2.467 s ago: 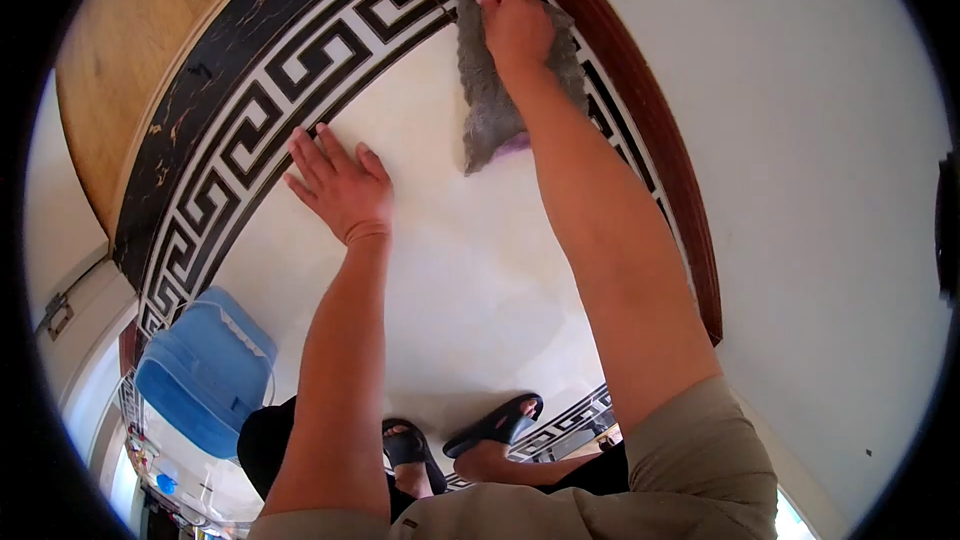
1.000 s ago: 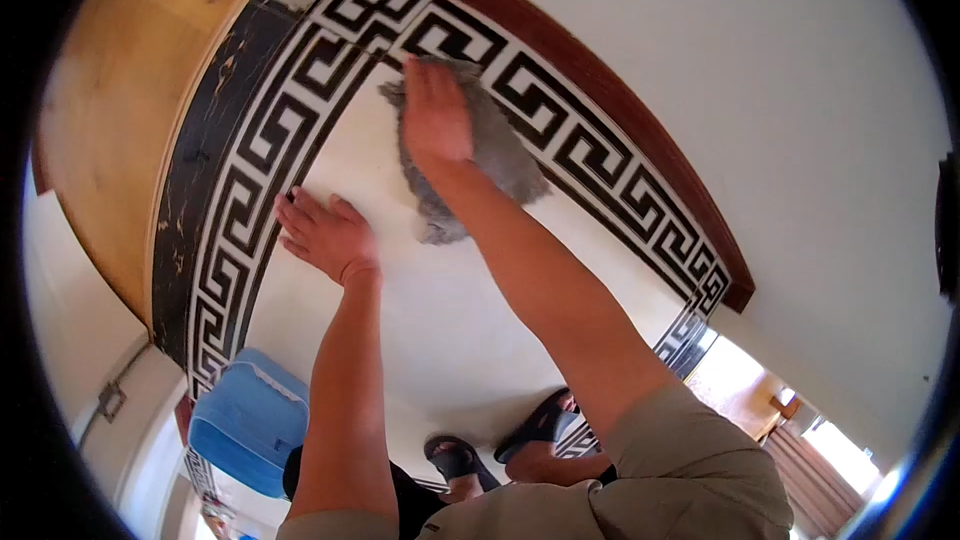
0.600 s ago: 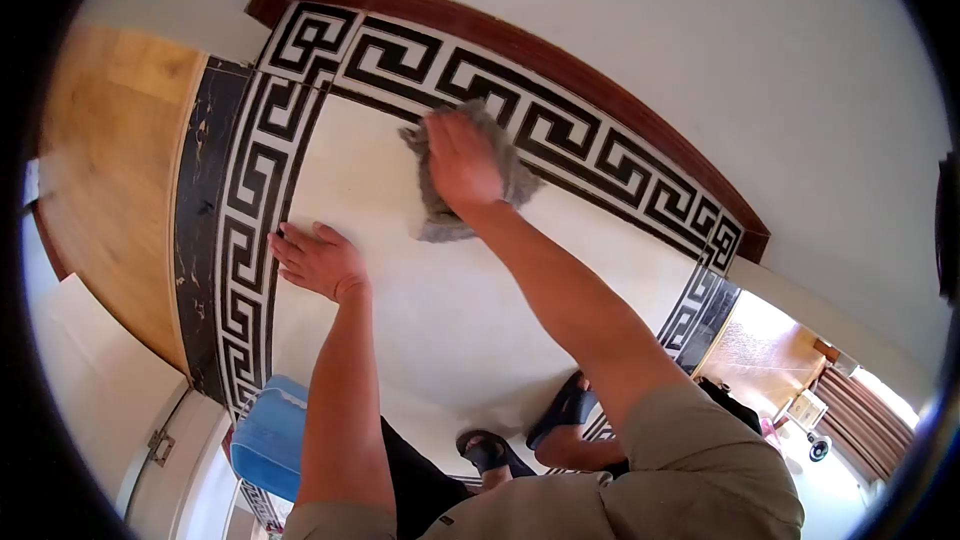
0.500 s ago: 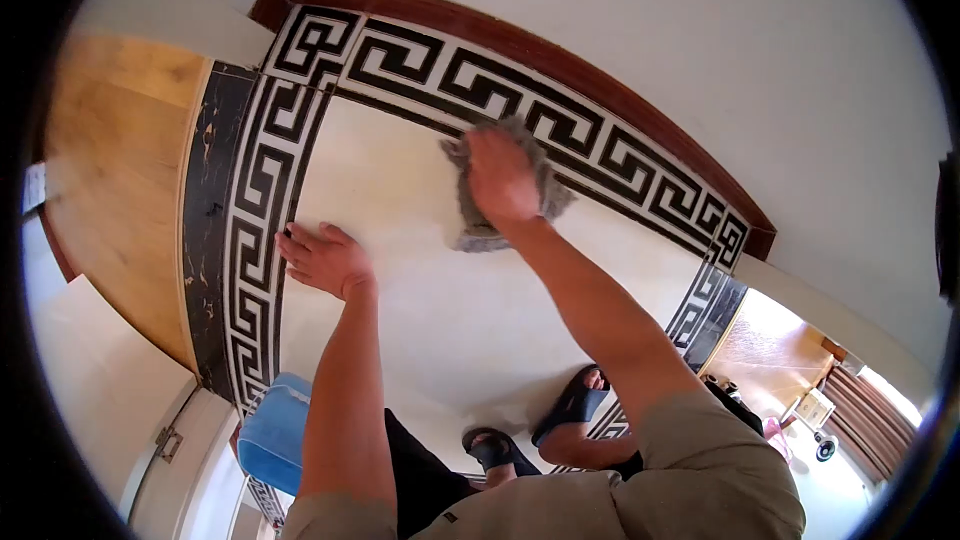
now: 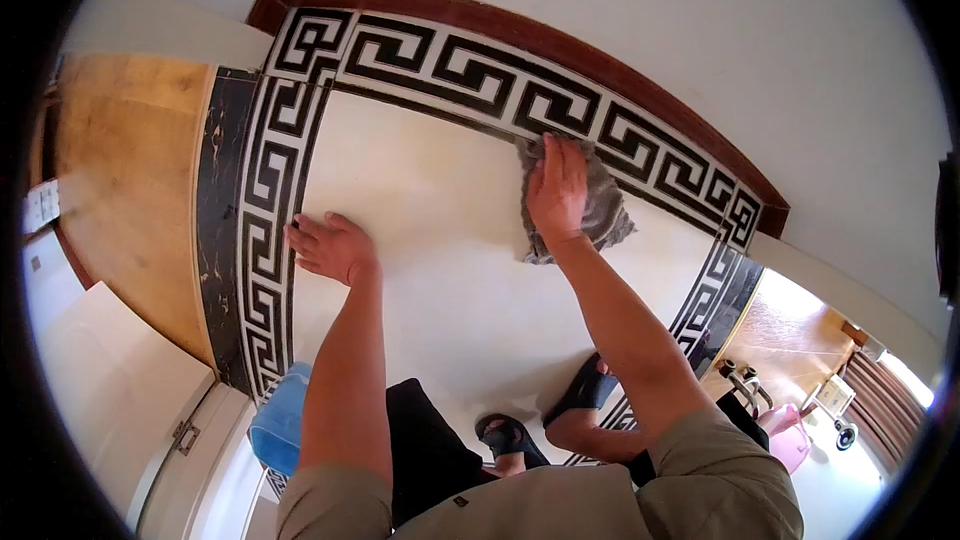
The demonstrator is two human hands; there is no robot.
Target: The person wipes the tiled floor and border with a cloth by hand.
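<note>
A grey cleaning cloth (image 5: 605,202) lies bunched on the white floor tile (image 5: 430,210), its upper edge at the black-and-white key-pattern border (image 5: 470,75). My right hand (image 5: 560,190) holds the cloth against the floor from above, fingers together and pointing away from me. The cloth's far side spreads out to the right of the hand. On the left, my left hand (image 5: 335,245) rests on the tile beside the left border strip, fingers spread, with nothing in it.
A dark red skirting board (image 5: 520,35) runs along the wall. Near my left arm stands a blue plastic container (image 5: 280,425). My feet in dark sandals (image 5: 585,392) are at the bottom. A wooden floor (image 5: 130,190) lies left, and a pink object (image 5: 788,438) sits lower right.
My right hand has slid to the right along the border with the cloth under it. My left hand stays in nearly the same spot on the tile. The view has shifted slightly.
</note>
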